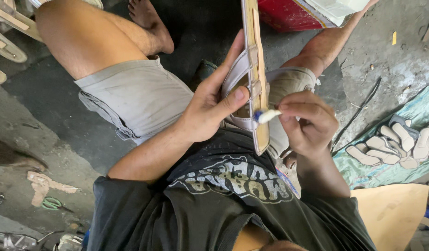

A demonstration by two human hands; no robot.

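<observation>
My left hand point(209, 109) grips a tan sandal sole point(252, 42) held on edge over my lap, thumb pressed on its pale lilac strap point(237, 74). My right hand point(307, 123) pinches a small white applicator with a blue tip point(266, 115), its tip touching the strap where it meets the sole's edge. I sit with bare knees spread, in grey shorts and a dark printed shirt.
Several pale sandal pieces point(400, 144) lie in a row on a teal sheet at the right. A tan board point(393, 214) sits at lower right, a red box point(288, 16) at the top, green scissors point(51, 203) on the concrete floor at lower left.
</observation>
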